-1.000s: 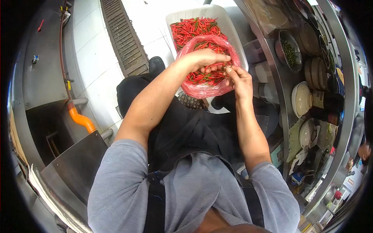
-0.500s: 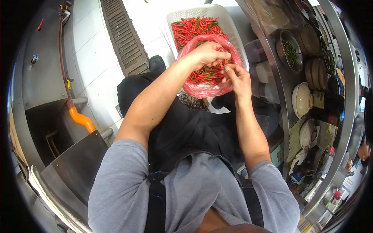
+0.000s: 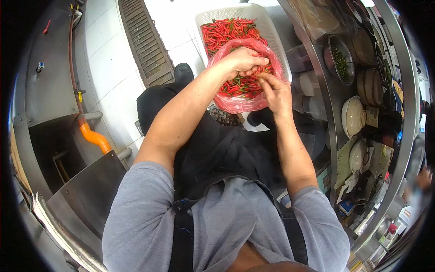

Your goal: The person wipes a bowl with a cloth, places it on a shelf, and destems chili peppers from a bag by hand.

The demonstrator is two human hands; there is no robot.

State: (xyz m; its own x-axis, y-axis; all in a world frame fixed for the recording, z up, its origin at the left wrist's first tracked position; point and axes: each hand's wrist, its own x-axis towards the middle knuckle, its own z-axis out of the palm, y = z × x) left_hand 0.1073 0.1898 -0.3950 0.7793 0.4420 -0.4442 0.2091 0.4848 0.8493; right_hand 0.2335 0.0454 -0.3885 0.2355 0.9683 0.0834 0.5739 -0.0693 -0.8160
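A pink plastic bag (image 3: 233,105) of red chilies with green stems (image 3: 247,88) lies open before my knees, overlapping the near end of a white basket (image 3: 277,43) that holds more red chilies (image 3: 229,31). Over the bag, my left hand (image 3: 244,62) is closed with its fingers curled, and small red tips show below them. My right hand (image 3: 275,93) is beside it at the bag's right side, thumb and forefinger pinched together. What sits in that pinch is too small to make out.
Metal shelving on the right holds a bowl of chopped greens (image 3: 340,61) and pale bowls (image 3: 352,117). A floor drain grate (image 3: 147,43) runs across white tiles. At left, an orange pipe (image 3: 94,137) joins steel cabinets. Part of another person (image 3: 423,179) shows at far right.
My right hand has shifted slightly left and its fingers have straightened somewhat. My left hand stays near the same spot, its fingers a little lower.
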